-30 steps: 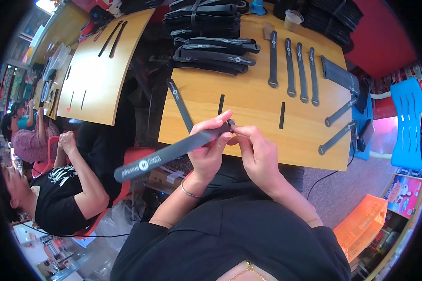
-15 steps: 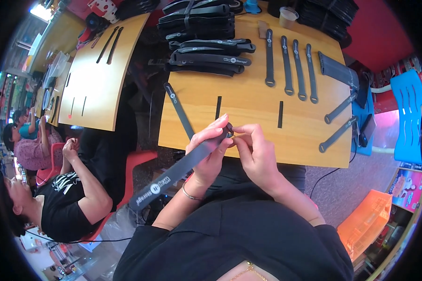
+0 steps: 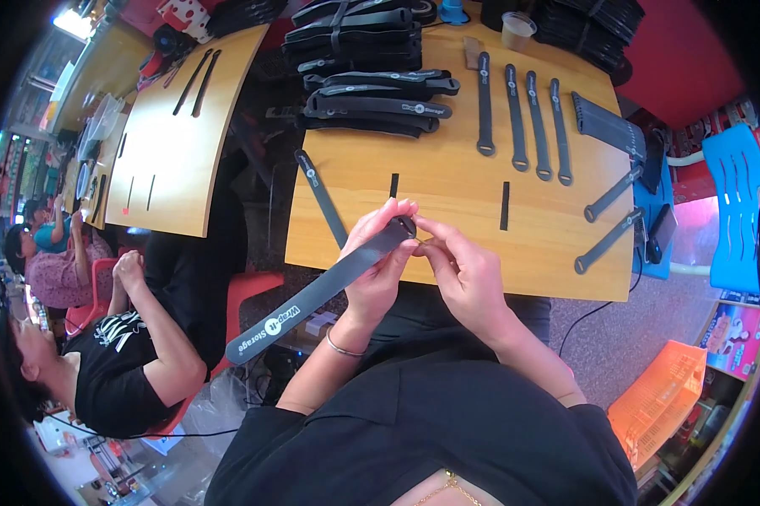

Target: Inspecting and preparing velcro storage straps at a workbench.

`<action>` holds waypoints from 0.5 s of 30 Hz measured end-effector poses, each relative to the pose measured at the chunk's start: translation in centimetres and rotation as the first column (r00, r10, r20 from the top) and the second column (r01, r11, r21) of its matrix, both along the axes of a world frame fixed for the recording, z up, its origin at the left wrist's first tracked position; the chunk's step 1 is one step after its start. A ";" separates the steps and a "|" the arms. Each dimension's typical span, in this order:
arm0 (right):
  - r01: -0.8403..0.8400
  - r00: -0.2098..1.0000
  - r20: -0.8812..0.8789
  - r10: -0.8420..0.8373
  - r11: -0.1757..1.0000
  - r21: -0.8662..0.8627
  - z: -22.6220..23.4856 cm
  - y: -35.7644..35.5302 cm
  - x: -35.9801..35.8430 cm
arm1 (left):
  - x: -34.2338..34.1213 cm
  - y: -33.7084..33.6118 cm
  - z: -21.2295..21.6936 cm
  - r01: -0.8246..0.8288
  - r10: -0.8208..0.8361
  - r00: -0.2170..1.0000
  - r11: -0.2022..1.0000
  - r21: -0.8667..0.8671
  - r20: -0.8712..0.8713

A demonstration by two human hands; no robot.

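Note:
A dark grey strap (image 3: 321,293) with white printing and a slotted end hangs slantwise from my left hand (image 3: 373,295), its long tail pointing down to the left. The fingers and thumb of that hand are closed around the strap near its slot. At the slotted end, my right hand (image 3: 474,282) pinches with thumb and forefinger; a small yellowish bit shows there, too small to name. Beyond my left hand, a similar strap (image 3: 319,196) lies on the wooden table (image 3: 447,181). Two short black strips (image 3: 505,207) lie flat on the table, one partly behind my fingers.
Bundled straps (image 3: 355,42) and a looser stack (image 3: 376,105) sit at the far left of the table. Several single straps (image 3: 515,118) lie at the right, near a plastic cup (image 3: 517,29). A seated person (image 3: 135,354) is at left, an orange crate (image 3: 660,401) at lower right.
The strap's tail has swung slightly down and left, and its slotted end has turned more into view. Both hands stay close together at that end, shifted only a little.

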State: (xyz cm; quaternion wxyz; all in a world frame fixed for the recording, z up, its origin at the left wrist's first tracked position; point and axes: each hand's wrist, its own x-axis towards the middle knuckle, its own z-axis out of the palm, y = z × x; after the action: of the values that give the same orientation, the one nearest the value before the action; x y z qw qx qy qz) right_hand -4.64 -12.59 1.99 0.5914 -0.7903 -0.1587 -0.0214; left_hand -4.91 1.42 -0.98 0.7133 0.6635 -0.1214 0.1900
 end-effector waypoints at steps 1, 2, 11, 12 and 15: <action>0.013 0.999 -0.040 -0.013 1.000 -0.007 0.1 0.0 -0.1 | -0.1 -0.1 0.0 0.002 -0.004 0.999 0.999 -0.033 -0.042; 0.015 0.999 -0.039 -0.015 1.000 -0.007 0.2 0.1 -0.2 | -0.2 -0.1 0.0 0.004 -0.005 0.999 0.999 -0.033 -0.040; 0.060 0.997 0.036 -0.063 0.995 0.078 -0.4 0.3 0.1 | 0.0 0.6 0.6 -0.037 0.044 0.996 0.996 0.082 -0.082; 0.065 0.989 0.129 -0.067 0.998 0.016 -0.7 0.2 0.4 | 0.1 0.7 0.7 0.004 -0.003 0.990 1.000 0.009 -0.138; 0.056 0.970 0.241 -0.027 0.992 -0.116 -0.4 -0.5 0.8 | 0.5 1.6 0.9 0.122 -0.161 0.949 0.980 -0.154 -0.271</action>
State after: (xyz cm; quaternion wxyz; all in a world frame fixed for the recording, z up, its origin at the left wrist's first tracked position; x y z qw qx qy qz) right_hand -3.82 -13.13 1.59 0.5182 -0.8197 -0.2130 -0.1189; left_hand -4.43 3.02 -0.04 0.7785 0.6234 -0.0526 0.0497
